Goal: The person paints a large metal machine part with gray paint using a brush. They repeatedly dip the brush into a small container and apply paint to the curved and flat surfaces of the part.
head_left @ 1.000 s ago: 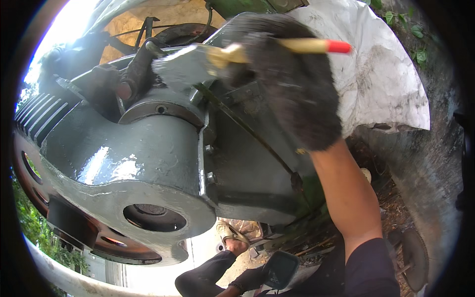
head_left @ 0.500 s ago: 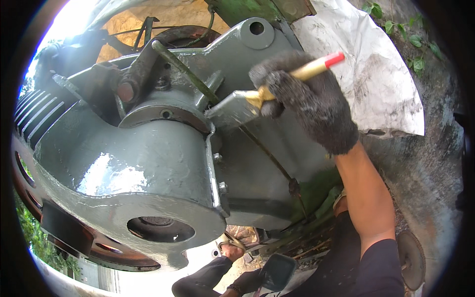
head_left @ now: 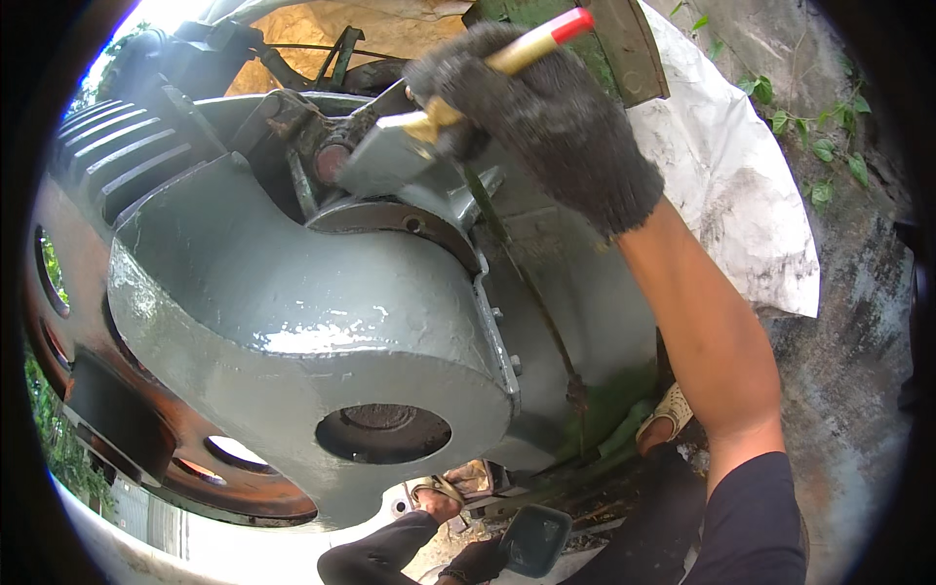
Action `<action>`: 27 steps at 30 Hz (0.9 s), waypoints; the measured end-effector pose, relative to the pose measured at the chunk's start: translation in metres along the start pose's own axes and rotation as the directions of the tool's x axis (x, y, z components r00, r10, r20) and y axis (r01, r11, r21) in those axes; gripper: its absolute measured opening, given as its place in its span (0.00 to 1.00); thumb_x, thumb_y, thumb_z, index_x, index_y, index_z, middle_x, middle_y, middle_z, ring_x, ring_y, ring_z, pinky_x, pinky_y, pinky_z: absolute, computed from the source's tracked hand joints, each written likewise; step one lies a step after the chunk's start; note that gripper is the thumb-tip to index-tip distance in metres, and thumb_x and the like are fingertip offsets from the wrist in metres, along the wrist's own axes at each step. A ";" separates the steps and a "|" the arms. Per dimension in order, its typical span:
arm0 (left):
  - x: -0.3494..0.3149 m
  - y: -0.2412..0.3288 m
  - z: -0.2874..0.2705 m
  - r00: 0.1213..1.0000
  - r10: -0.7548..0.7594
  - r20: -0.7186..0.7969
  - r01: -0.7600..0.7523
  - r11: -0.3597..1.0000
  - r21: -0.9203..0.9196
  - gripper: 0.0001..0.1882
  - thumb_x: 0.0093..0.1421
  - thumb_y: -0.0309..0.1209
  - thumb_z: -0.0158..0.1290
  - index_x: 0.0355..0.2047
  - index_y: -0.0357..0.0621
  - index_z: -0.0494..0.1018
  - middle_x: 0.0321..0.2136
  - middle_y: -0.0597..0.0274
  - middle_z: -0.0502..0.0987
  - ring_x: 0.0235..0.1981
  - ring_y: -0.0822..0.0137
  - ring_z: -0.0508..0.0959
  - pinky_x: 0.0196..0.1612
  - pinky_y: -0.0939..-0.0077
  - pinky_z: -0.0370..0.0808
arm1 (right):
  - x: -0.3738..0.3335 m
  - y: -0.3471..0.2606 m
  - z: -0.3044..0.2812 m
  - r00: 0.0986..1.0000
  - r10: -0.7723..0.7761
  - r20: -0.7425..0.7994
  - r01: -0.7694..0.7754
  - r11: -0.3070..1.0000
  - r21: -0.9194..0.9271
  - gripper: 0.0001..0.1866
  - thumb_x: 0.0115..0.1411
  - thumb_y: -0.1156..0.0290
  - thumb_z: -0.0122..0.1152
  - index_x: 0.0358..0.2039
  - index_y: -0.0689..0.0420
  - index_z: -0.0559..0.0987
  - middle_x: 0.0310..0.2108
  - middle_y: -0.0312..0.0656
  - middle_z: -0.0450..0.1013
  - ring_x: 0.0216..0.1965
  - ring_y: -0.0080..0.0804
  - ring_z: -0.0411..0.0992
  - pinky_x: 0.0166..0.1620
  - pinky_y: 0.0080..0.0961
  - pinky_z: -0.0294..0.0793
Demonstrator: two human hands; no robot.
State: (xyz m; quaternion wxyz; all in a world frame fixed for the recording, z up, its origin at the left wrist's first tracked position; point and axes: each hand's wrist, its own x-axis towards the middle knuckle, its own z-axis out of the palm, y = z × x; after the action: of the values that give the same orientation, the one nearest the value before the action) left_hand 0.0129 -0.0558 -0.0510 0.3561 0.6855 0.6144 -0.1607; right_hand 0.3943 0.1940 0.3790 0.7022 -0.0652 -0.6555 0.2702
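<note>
My right hand [head_left: 546,122], in a dark knit glove, is closed around the handle of a paintbrush [head_left: 531,49] with a red tip. Its wide grey-coated bristles point left, over the collar [head_left: 390,216] of a large grey machine housing [head_left: 292,283]; whether they touch it cannot be made out. Glossy grey paint covers the housing, which has a round hole in its lower face. Low in the picture, my gloved left hand [head_left: 476,562] grips a dark shallow container [head_left: 538,539] by its edge. The fingers there are partly hidden.
A rust-brown wheel [head_left: 185,468] with oval openings stands at the left, below grey fins [head_left: 127,146]. A thin rod [head_left: 526,283] slants down across the housing's right side. White sheeting [head_left: 726,175] lies at the right, beside a stained surface with a vine [head_left: 819,146].
My right hand has moved up and left with the paintbrush, from the collar's right side to above it. The view has shifted somewhat. My left hand still holds the container.
</note>
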 end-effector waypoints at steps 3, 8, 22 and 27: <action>-0.007 0.017 -0.018 0.995 -0.048 0.088 0.045 0.998 0.042 0.25 0.74 0.50 0.48 0.64 0.55 0.72 0.49 0.55 0.84 0.46 0.59 0.85 0.52 0.61 0.78 | -0.028 0.016 -0.013 0.997 0.069 -0.046 -0.069 0.998 0.004 0.16 0.73 0.60 0.63 0.48 0.61 0.82 0.35 0.38 0.79 0.30 0.23 0.79 0.35 0.22 0.81; -0.003 -0.027 0.004 0.994 0.106 -0.022 -0.103 0.991 0.089 0.21 0.73 0.46 0.49 0.58 0.48 0.75 0.43 0.55 0.85 0.41 0.53 0.86 0.46 0.58 0.80 | -0.063 0.005 -0.043 0.981 0.168 -0.096 -0.172 0.985 -0.026 0.19 0.73 0.58 0.63 0.50 0.63 0.80 0.35 0.38 0.79 0.29 0.22 0.78 0.34 0.21 0.79; 0.011 -0.074 0.038 0.928 0.354 -0.121 -0.321 0.919 0.229 0.14 0.69 0.36 0.48 0.40 0.42 0.81 0.30 0.41 0.83 0.32 0.43 0.84 0.36 0.48 0.79 | 0.063 -0.038 0.032 0.959 0.013 0.283 0.057 0.970 -0.235 0.15 0.72 0.58 0.64 0.45 0.57 0.85 0.32 0.35 0.80 0.30 0.19 0.79 0.32 0.22 0.79; 0.000 -0.022 0.020 0.972 0.138 -0.192 -0.169 0.974 -0.152 0.15 0.69 0.38 0.49 0.40 0.41 0.81 0.30 0.41 0.83 0.31 0.43 0.84 0.36 0.47 0.80 | 0.062 -0.012 0.034 0.872 -0.300 0.388 0.444 0.819 -0.364 0.17 0.74 0.57 0.61 0.48 0.59 0.84 0.33 0.37 0.80 0.34 0.22 0.79 0.38 0.22 0.79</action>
State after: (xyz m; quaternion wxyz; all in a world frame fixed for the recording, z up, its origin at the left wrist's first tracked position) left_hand -0.0037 -0.0691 -0.0713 0.3668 0.7104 0.6004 -0.0175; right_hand 0.3650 0.2034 0.4436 0.5950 -0.0481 -0.8019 -0.0230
